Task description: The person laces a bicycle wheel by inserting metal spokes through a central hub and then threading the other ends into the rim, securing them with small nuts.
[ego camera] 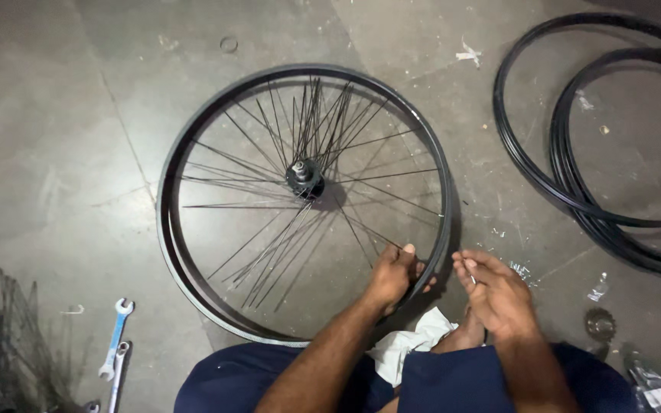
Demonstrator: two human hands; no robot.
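Observation:
A black bicycle wheel rim (168,229) lies flat on the grey floor, with thin spokes fanning from a dark hub (304,177). My left hand (393,275) reaches inside the rim at its near right side, fingers pinched on the end of a spoke (361,229) close to the rim. My right hand (495,294) hovers just outside the rim, fingertips pinched on a tiny part that is too small to identify. Both forearms come up from my lap in dark blue shorts.
Two more black rims (575,183) lie stacked at the right. A pair of spanners (115,348) sits at the lower left beside a bundle of loose spokes (1,344). A white rag (415,344) rests between my knees. A small sprocket (598,323) lies at the right.

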